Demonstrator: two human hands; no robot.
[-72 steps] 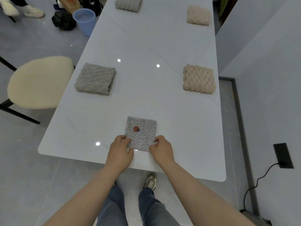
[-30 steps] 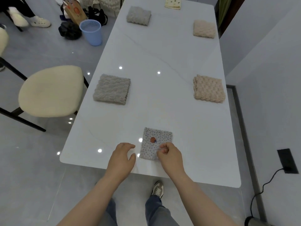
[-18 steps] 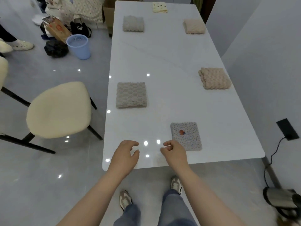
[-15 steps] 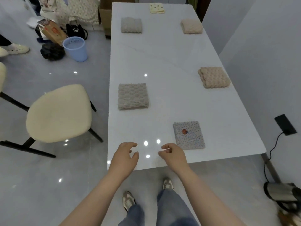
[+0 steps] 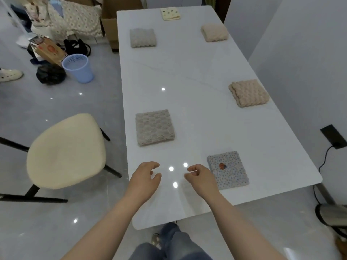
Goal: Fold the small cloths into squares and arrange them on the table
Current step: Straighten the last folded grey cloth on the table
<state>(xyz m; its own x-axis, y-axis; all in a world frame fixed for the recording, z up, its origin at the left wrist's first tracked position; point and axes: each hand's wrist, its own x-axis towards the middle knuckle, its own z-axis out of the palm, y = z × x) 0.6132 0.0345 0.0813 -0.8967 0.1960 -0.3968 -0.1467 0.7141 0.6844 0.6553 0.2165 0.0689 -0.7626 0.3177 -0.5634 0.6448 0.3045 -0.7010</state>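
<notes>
Hovering over the table [image 5: 187, 76], the left hand [image 5: 145, 178] and right hand [image 5: 201, 178] are hanging loosely curled, gripping nothing, with the folded dotted cloth [image 5: 228, 170] lying just right of the right knuckles. That square looks placed, so the next move is probably calling for fetching one not yet folded, none lying near the fingers. Far left of them, the blue mesh wastebasket [image 5: 78, 70] is showing nothing inside.

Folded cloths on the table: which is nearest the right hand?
The blue-dotted cloth with the orange motif, just beside the right hand; all the others lie farther off and lack that print.
</notes>
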